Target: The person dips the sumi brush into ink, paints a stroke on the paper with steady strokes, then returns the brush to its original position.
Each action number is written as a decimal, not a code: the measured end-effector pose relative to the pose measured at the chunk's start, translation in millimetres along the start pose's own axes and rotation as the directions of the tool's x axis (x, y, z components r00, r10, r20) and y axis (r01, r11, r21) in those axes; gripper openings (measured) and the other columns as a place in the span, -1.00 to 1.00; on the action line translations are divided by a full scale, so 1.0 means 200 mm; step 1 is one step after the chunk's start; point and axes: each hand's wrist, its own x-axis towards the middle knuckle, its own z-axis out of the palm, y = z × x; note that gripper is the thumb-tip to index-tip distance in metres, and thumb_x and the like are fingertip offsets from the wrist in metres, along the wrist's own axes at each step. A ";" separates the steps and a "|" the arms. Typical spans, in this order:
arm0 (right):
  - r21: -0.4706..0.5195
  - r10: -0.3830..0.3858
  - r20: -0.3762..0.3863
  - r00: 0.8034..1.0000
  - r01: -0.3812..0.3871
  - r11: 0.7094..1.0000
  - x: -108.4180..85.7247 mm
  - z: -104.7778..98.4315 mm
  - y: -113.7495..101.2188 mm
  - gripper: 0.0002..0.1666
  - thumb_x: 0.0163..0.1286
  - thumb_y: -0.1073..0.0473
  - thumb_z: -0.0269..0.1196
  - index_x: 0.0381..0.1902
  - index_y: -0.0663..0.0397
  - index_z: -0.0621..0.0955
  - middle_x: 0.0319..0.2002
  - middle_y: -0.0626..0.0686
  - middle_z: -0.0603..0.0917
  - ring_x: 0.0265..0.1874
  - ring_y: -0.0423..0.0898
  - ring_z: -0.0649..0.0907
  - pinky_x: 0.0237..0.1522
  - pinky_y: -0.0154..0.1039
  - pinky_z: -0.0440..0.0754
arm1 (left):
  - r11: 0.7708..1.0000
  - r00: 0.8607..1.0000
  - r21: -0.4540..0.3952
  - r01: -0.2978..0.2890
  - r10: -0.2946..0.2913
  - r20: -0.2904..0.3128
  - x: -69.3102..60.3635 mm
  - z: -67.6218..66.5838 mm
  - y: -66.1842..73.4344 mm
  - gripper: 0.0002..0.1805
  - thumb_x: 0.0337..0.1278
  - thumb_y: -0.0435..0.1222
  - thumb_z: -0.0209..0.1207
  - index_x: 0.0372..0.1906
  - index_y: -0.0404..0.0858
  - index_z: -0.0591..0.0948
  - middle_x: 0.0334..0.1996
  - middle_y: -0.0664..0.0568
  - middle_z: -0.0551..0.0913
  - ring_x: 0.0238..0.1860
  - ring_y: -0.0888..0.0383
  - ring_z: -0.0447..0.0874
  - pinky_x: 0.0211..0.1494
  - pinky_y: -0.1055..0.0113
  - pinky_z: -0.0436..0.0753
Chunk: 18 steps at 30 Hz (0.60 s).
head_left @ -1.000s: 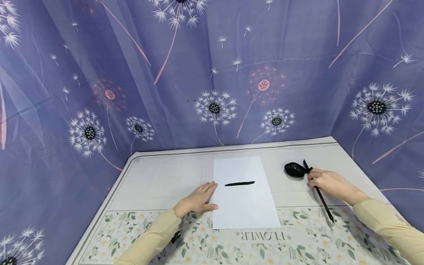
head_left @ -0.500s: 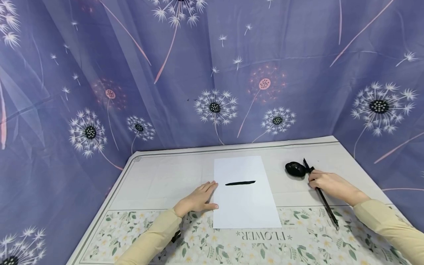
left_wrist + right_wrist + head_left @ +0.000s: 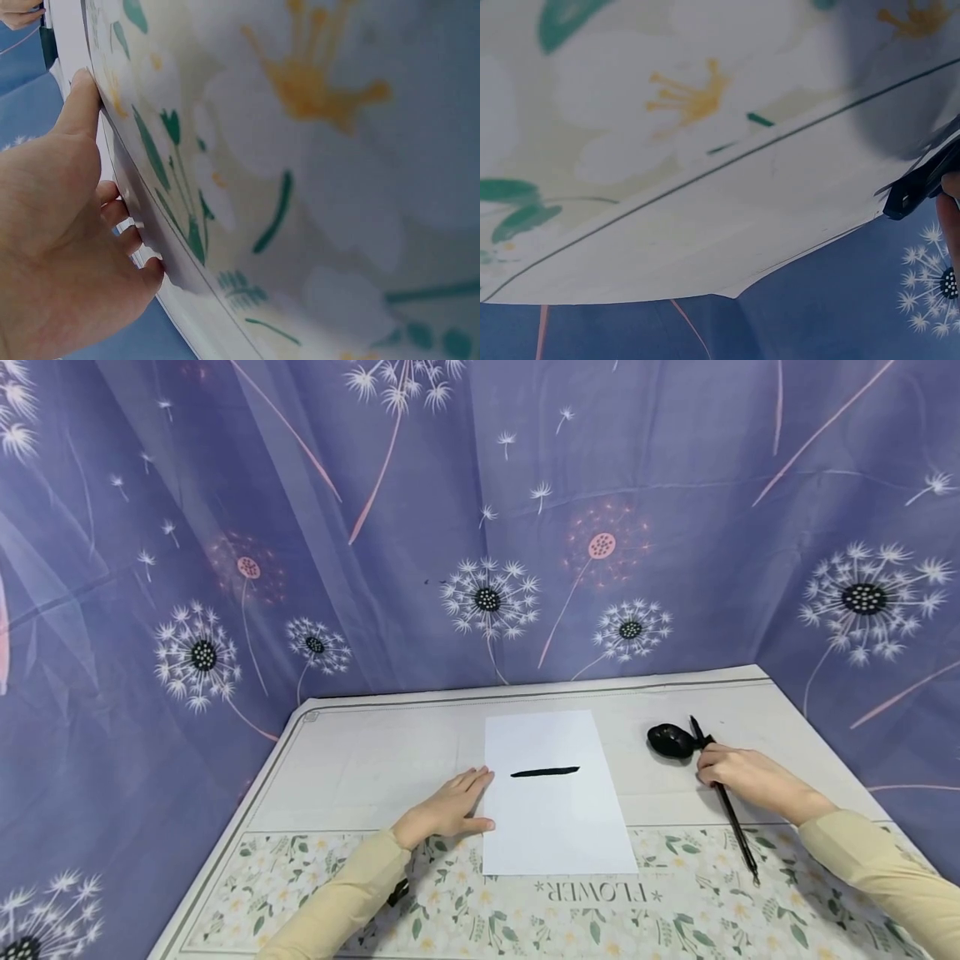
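Note:
In the head view a white sheet of paper (image 3: 555, 827) lies mid-table, bearing one thick black horizontal stroke (image 3: 545, 772). My left hand (image 3: 446, 810) rests at the sheet's left edge, its fingers extended and fingertips touching the paper; the left wrist view shows the same hand (image 3: 67, 232) from the palm side. My right hand (image 3: 738, 774) pinches a dark-handled ink brush (image 3: 735, 827), its dark tip pointing away from me beside a glossy black oval ink dish (image 3: 670, 741). Whether the tip touches the dish is unclear. In the right wrist view only fingers (image 3: 950, 232) show at the edge.
A pale table cover (image 3: 375, 768) carries a floral band (image 3: 585, 927) with upside-down "FLOWER" lettering along the near side. Purple curtains (image 3: 420, 527) with dandelion prints hang behind and at both sides. A small black item (image 3: 399, 892) shows by the left forearm.
The brush's rear end swings slightly right, then back, as its tip shifts a little by the ink dish. My left hand and the paper stay put.

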 end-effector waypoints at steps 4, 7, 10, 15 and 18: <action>0.027 0.039 0.029 0.999 -0.040 0.999 0.01 -0.01 0.00 -0.52 0.05 0.59 0.18 -0.53 -0.21 0.46 -0.43 -0.25 0.42 -0.43 -0.38 0.29 -0.48 -0.50 0.14 | 1.000 1.000 0.002 -0.004 0.004 -0.001 0.00 0.00 0.00 -0.06 0.29 0.13 0.07 0.53 -0.31 -0.02 0.54 -0.21 -0.04 0.54 -0.17 -0.09 0.56 -0.05 0.07; 0.024 0.079 0.039 0.996 -0.080 0.997 0.02 -0.02 0.00 -0.48 -0.18 0.60 0.33 -0.48 -0.19 0.58 -0.40 -0.21 0.53 -0.41 -0.31 0.47 -0.51 -0.44 0.41 | 1.000 1.000 0.002 -0.005 0.005 -0.003 0.00 0.00 0.00 -0.05 0.28 0.12 0.08 0.53 -0.31 -0.02 0.54 -0.20 -0.04 0.54 -0.17 -0.08 0.56 -0.06 0.07; 0.024 0.117 0.033 0.993 -0.118 0.993 0.02 -0.03 0.00 -0.54 -0.17 0.55 0.40 -0.43 -0.14 0.65 -0.39 -0.14 0.59 -0.39 -0.20 0.58 -0.51 -0.35 0.56 | 1.000 1.000 0.004 -0.008 0.008 0.001 0.00 0.00 0.00 -0.06 0.30 0.11 0.07 0.53 -0.31 -0.03 0.54 -0.21 -0.05 0.54 -0.18 -0.09 0.56 -0.06 0.06; 0.043 0.175 -0.004 0.985 -0.175 0.984 0.03 -0.02 0.00 -0.56 -0.18 0.48 0.46 -0.32 -0.03 0.69 -0.37 -0.06 0.64 -0.50 -0.17 0.61 -0.58 -0.36 0.56 | 0.999 1.000 -0.040 -0.017 0.017 -0.001 0.00 -0.01 0.00 -0.06 0.28 0.10 0.11 0.52 -0.32 -0.01 0.53 -0.22 -0.03 0.54 -0.20 -0.08 0.55 -0.09 0.08; 0.066 0.191 -0.044 0.981 -0.187 0.980 0.05 -0.02 0.01 -0.53 -0.20 0.50 0.45 -0.25 0.05 0.71 -0.35 -0.02 0.68 -0.51 -0.17 0.62 -0.55 -0.35 0.58 | 0.997 1.000 -0.067 -0.024 0.022 -0.020 0.00 -0.01 -0.01 -0.05 0.25 0.11 0.14 0.52 -0.32 0.02 0.53 -0.22 0.00 0.53 -0.18 -0.05 0.54 -0.09 0.10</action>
